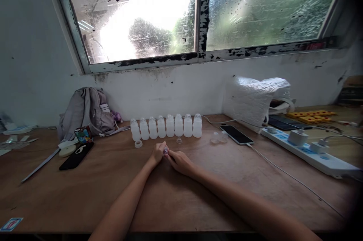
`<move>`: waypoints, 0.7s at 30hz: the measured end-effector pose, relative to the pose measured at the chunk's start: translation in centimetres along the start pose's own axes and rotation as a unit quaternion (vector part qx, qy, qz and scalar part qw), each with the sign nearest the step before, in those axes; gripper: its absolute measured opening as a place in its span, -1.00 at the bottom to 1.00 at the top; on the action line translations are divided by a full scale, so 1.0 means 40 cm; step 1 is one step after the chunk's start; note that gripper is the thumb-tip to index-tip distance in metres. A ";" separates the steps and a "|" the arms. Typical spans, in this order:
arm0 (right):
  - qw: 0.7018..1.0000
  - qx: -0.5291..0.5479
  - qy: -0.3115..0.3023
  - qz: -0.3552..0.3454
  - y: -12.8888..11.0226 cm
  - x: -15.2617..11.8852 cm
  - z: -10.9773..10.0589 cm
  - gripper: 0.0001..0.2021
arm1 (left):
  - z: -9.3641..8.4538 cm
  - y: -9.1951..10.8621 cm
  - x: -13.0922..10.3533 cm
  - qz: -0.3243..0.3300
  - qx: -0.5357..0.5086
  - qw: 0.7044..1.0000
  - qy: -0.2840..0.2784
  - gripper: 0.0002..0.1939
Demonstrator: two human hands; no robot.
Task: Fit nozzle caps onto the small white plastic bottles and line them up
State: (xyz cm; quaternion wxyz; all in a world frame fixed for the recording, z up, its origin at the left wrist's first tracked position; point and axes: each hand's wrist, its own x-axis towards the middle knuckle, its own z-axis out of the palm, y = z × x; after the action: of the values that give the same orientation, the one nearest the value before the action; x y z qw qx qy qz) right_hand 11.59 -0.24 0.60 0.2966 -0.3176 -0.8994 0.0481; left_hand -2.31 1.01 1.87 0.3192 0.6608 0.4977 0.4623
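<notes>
Cloudy white plastic makes up the eight bottles (161, 127), standing upright side by side in one row on the brown surface (159, 203), below the window; each has a clearer domed top, and whether anything is inside cannot be told through the walls; the row serves as landmark for the rest.

Just in front of the row, left of its middle, is the small piece (165, 151), held up between both hands; the left hand (157, 153) has its grip closed about it, and the right hand (180, 161) has its fingers closed on it from the other side, so most of it is hidden.

Near the row's left end, in front, lies a pale ring (138, 144); a small clear teat-like part (179, 140) sits before the sixth bottle from the left; two clear discs (214, 138) lie right of the row, beside a phone (236, 134) with a cable attached.

Left of the row, a grey backpack (85, 114) leans on the wall, something striped in its side pocket; right of the row, a silvery bag (246, 99) stands with a dark opening, its contents unclear; farther right, a power strip (309, 152) carries plugs.
</notes>
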 end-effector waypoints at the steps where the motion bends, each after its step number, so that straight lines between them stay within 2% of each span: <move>1: 1.000 -0.001 0.005 0.005 0.000 0.003 0.003 -0.76 | 0.000 -0.002 0.004 -0.006 -0.008 1.000 -0.001 -0.55; 6: 1.000 0.001 0.018 0.012 0.001 0.008 0.013 -0.76 | 0.002 -0.006 0.017 -0.029 -0.041 0.999 -0.010 -0.57; 11: 0.999 0.018 0.038 0.008 -0.005 -0.008 0.003 -0.75 | 0.004 -0.005 0.016 -0.054 -0.065 0.994 -0.069 -0.53; 14: 0.997 0.044 0.060 -0.004 -0.015 -0.022 0.000 -0.74 | -0.004 -0.011 0.013 -0.076 -0.070 0.991 -0.085 -0.48; 17: 0.993 0.061 0.100 0.009 -0.025 -0.029 0.001 -0.74 | -0.018 -0.020 0.011 -0.086 -0.082 0.991 -0.064 -0.50; 21: 0.988 0.076 0.133 0.026 -0.023 -0.021 -0.008 -0.81 | -0.026 -0.032 0.013 -0.076 -0.104 0.991 -0.028 -0.64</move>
State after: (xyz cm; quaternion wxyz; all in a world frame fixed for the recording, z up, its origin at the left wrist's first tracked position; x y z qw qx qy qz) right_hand 11.80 -1.49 0.71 0.4351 -0.3207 -0.8374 0.0811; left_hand -3.72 1.86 1.29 0.4345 0.5968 0.4867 0.4672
